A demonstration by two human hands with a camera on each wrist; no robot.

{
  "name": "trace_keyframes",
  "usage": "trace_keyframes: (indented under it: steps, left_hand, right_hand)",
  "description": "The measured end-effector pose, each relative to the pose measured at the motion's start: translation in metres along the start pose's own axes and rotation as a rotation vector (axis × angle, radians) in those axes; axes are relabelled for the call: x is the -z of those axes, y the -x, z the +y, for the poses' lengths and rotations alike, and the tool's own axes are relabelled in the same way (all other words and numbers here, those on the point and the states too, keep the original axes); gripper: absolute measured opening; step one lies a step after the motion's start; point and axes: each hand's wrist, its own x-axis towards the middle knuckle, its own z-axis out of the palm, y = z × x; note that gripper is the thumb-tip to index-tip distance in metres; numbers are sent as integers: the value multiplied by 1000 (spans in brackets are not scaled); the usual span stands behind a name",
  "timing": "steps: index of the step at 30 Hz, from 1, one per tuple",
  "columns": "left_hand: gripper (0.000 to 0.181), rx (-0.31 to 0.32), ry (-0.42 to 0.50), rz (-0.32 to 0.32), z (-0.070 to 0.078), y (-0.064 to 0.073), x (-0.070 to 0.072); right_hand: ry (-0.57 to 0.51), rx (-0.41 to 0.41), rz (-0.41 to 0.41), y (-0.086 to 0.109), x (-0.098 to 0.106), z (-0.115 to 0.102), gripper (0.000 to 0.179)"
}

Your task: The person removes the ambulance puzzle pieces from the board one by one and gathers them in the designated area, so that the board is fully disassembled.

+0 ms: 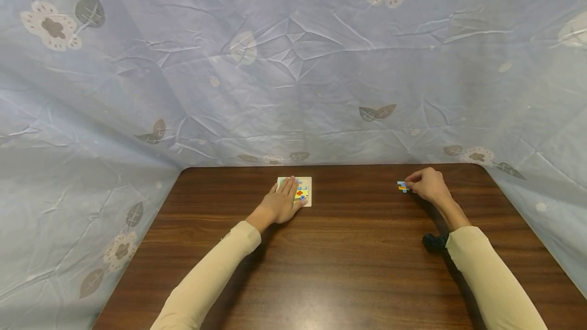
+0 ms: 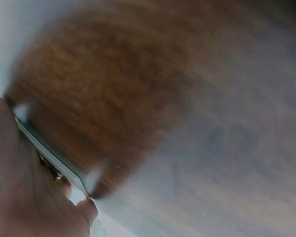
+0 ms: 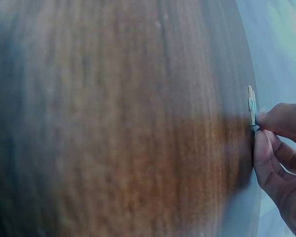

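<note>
A small square puzzle board (image 1: 309, 182) with a pale frame and a yellow ambulance picture with a red cross lies near the table's far edge. Over its left part rests my left hand (image 1: 281, 202), fingers straight and the thumb along the near side. The left wrist view shows the board's thin edge (image 2: 54, 157) beside that hand. Off to the right, my right hand (image 1: 431, 186) pinches a small blue and yellow puzzle piece (image 1: 401, 186) between thumb and fingertips. In the right wrist view the piece (image 3: 251, 104) appears edge-on, close over the tabletop.
A dark brown wooden table (image 1: 348, 248) spreads under both arms. Pale grey-blue cloth (image 1: 293, 106) with flower and leaf prints hangs behind it and along both sides. A black strap-on device (image 1: 433, 243) sits at the right wrist.
</note>
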Motion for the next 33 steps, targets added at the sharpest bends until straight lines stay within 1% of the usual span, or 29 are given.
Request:
trace_keyframes:
  steps: [5,10,15,18,22,24,28,33]
  left_hand:
    - [83,-3,6,8,1,0,-1]
    - [83,-4,1,11,2,1,-1]
    - [83,-3,6,8,3,2,-2]
    - [84,-2,11,2,3,3,-3]
    - [84,-6,12,6,3,2,-4]
    - [84,-5,15,13,3,1,-4]
    - [85,8,8,19,2,0,0]
    - [85,5,-13,26,-1,2,5]
  right_hand:
    - [40,5,15,2,0,2,23]
    - [53,18,22,4,0,3,22]
    - [-22,21,37,5,3,0,23]
    - [-61,37,87,3,5,-8,23]
    - [-97,82,140,-4,7,-30,26]
    - [-126,109,140,-8,7,-46,27]
    - [-165,155,109,-19,-1,-81,26]
    - [-195,200,58,-35,-24,-119,22]
